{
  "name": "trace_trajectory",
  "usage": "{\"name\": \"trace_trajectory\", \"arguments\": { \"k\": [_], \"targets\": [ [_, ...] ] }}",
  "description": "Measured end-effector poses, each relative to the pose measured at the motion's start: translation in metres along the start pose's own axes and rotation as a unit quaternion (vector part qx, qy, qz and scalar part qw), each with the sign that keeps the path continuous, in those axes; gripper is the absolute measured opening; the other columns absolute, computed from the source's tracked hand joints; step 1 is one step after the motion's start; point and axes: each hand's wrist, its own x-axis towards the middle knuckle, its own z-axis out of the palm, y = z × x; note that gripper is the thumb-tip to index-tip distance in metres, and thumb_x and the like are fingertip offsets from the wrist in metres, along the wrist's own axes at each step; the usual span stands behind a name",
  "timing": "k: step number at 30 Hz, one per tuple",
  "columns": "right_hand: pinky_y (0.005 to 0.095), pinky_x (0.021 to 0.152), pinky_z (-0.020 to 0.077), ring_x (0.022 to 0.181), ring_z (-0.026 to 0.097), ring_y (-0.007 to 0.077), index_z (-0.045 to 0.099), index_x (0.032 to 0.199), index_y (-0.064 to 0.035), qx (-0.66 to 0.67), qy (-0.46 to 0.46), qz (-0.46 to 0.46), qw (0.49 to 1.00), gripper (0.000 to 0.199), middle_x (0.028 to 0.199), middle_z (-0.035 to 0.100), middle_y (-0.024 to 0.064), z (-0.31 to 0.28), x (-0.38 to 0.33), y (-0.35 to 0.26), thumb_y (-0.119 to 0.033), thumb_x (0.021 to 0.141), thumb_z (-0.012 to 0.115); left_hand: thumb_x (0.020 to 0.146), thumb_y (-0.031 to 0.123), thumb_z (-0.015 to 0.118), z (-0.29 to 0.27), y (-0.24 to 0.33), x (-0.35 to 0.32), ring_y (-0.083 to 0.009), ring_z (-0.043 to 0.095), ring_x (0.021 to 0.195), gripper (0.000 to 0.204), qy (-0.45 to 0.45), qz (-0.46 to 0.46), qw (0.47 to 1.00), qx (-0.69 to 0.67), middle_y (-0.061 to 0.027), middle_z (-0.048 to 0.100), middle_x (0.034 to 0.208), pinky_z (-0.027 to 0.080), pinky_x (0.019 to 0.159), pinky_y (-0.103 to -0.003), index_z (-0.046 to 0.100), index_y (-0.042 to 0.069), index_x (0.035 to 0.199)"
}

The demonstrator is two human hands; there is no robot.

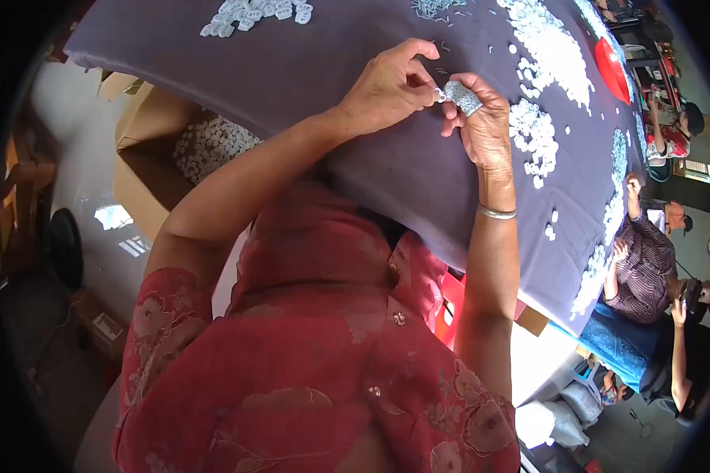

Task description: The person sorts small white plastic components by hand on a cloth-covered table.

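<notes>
Nearest us, our right hand (pixel 481 126) pinches a small silver-grey glittery cylinder (pixel 463 98) over the grey cloth-covered worktop (pixel 308 71), while our left hand (pixel 386 87) nips a tiny white piece (pixel 439 94) at its tip. We judge a slip could drop it among the loose white plastic pieces (pixel 532 134) beyond, where it would be lost.

Light: daylight was even and fairly bright on the tabletop (pixel 308 71).
Glare: pale floor patches at left and lower right washed out.
Shadows: soft, under the hands.
Distortion: fisheye bent the edges; black vignette ringed the rim.
Focus: centre sharp, rim soft.
</notes>
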Motion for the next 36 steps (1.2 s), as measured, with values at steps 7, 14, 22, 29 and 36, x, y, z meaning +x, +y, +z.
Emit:
{"name": "trace_trajectory", "arguments": {
  "k": [7, 14, 22, 29, 36],
  "targets": [
    [0.0213, 0.044, 0.0519, 0.058, 0.055, 0.0083, 0.059, 0.097, 0.0027, -0.107, 0.019, 0.006, 0.994, 0.013, 0.075, 0.058, 0.0046, 0.007, -0.002, -0.006, -0.004, 0.086, 0.056, 0.077, 0.003, 0.062, 0.003, -0.003, -0.001, -0.0103, 0.056, 0.069, 0.043, 0.011, 0.007, 1.000, -0.007, -0.0061, 0.063, 0.080, 0.046, 0.062, -0.024, 0.044, 0.002, 0.116],
    [0.0208, 0.044, 0.0517, 0.058, 0.054, 0.0063, 0.060, 0.094, 0.0008, -0.109, 0.028, -0.004, 0.994, 0.011, 0.074, 0.058, 0.0028, 0.013, -0.001, -0.004, -0.004, 0.085, 0.058, 0.077, 0.000, 0.062, 0.001, -0.008, 0.000, -0.0093, 0.056, 0.069, 0.045, 0.029, 0.032, 0.999, -0.012, -0.0054, 0.062, 0.078, 0.046, 0.062, -0.022, 0.044, 0.002, 0.117],
    [0.0213, 0.043, 0.0511, 0.057, 0.053, 0.0065, 0.059, 0.092, 0.0033, -0.161, 0.038, 0.005, 0.986, 0.012, 0.075, 0.058, 0.0044, 0.018, 0.000, -0.010, 0.005, 0.082, 0.053, 0.077, 0.001, 0.062, 0.001, -0.002, 0.000, -0.0100, 0.057, 0.067, 0.044, 0.008, 0.013, 0.999, -0.033, -0.0076, 0.062, 0.079, 0.047, 0.062, -0.023, 0.043, 0.001, 0.117],
    [0.0215, 0.043, 0.0510, 0.058, 0.054, 0.0063, 0.059, 0.092, 0.0018, -0.180, 0.046, 0.004, 0.982, 0.012, 0.076, 0.059, 0.0046, 0.020, -0.002, -0.014, 0.004, 0.084, 0.050, 0.077, 0.001, 0.062, 0.000, 0.002, 0.001, -0.0095, 0.057, 0.068, 0.044, 0.006, 0.000, 0.999, -0.036, -0.0074, 0.062, 0.079, 0.047, 0.061, -0.023, 0.043, 0.001, 0.117],
    [0.0215, 0.043, 0.0510, 0.057, 0.053, 0.0063, 0.057, 0.092, 0.0008, -0.165, 0.048, -0.009, 0.985, 0.009, 0.073, 0.057, 0.0039, 0.016, -0.003, -0.015, -0.002, 0.087, 0.051, 0.079, 0.001, 0.063, 0.002, 0.005, 0.002, -0.0084, 0.057, 0.070, 0.043, 0.001, -0.012, 0.999, -0.043, -0.0050, 0.061, 0.078, 0.048, 0.063, -0.022, 0.043, 0.001, 0.117]
  ]
}}
